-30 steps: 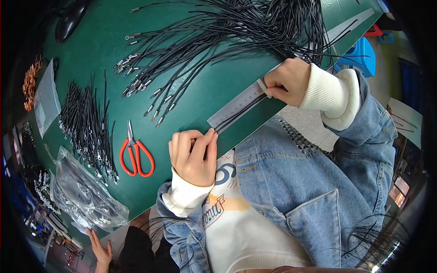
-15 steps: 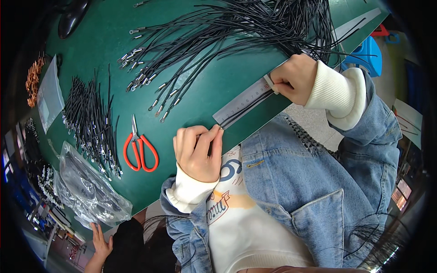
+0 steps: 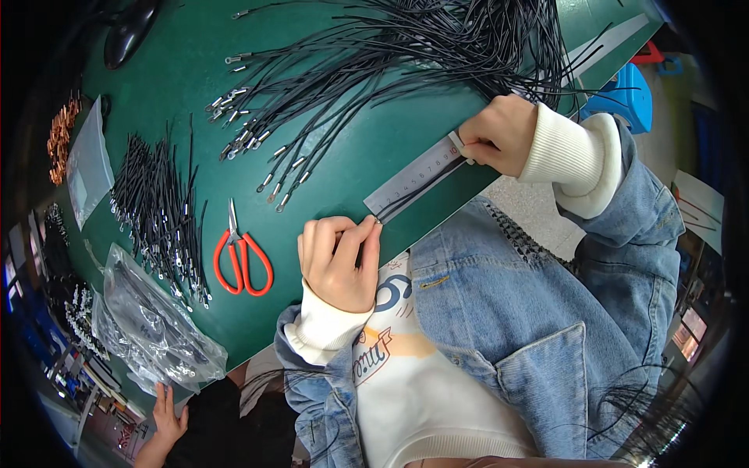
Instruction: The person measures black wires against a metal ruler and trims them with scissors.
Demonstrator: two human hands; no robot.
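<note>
A short black wire (image 3: 421,189) lies along a light grey ruler (image 3: 407,181) near the table's front edge. My left hand (image 3: 339,261) pinches one end of the wire, where a tiny metal tip shows at the ruler's low end. At the high end of the scale, my right hand (image 3: 501,138) is closed with thumb and fingertips on the wire's other end; the exact grip there is partly hidden. Left of my left hand lie small snips with red handles (image 3: 270,267), their blades pointing away from me.
Long black wires with ring terminals (image 3: 437,47) cover the far side of the green table (image 3: 257,210). To the left are a bundle of shorter wires (image 3: 156,203), a clear bag of dark items (image 3: 156,320), a flat bag (image 3: 90,171) and copper-coloured parts (image 3: 62,140). Another person's hand (image 3: 166,421) touches the bag.
My right hand has edged slightly left, and the wire looks a little less taut along the ruler. My left hand keeps its pinch in nearly the same spot.
</note>
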